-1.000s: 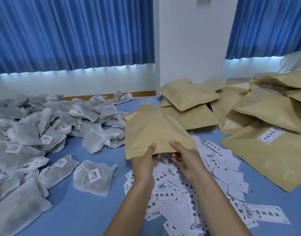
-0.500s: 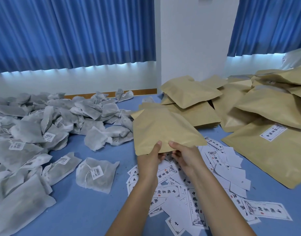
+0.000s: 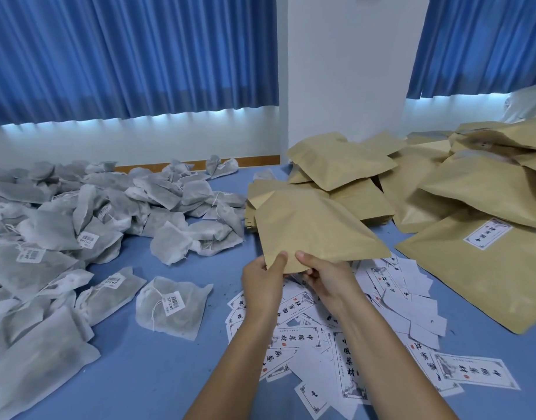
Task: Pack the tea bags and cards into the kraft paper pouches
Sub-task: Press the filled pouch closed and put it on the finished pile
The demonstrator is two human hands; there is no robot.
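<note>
Both forearms fwd, left hand [image 3: 262,286] & right hand [image 3: 324,277] side by side, thumbs on top, pinching pouch [image 3: 315,234] edge.

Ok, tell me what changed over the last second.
The held pouch shifted right; the left hand and right hand still pinch its near edge, thumbs now closer together. Tea bags, cards and the other pouches stayed put.

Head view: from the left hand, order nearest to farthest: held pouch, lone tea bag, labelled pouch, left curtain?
1. Held pouch, pinched in the left hand.
2. Lone tea bag, just left.
3. Labelled pouch, far right.
4. Left curtain, at the back.
</note>
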